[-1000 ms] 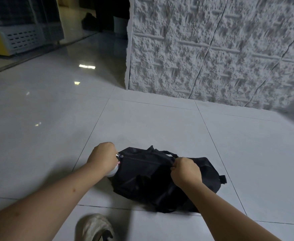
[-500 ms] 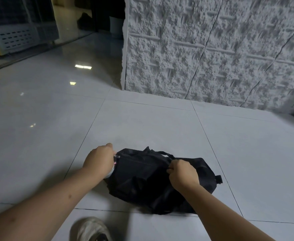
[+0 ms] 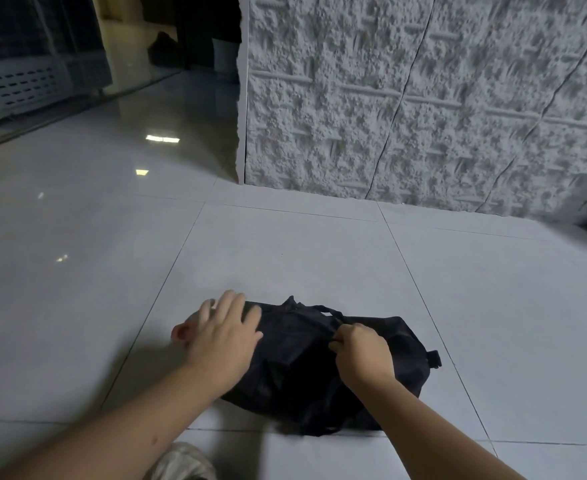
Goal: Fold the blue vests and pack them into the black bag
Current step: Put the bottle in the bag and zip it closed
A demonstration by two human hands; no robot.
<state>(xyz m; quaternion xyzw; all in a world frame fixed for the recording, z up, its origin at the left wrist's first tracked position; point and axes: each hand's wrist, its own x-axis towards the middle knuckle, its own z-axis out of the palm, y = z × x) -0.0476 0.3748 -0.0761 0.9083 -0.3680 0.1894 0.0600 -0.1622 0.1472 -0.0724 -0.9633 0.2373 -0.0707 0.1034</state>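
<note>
So the left hand just let go of the black bag's left end and hovers spread open, empty. Right hand still pinches the top, maybe the zipper. No vests visible; bag sits mid-floor, looks packed.

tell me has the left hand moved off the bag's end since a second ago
Yes. The left hand has opened and spread flat over the black bag's left end, where it was clenched earlier.
</note>
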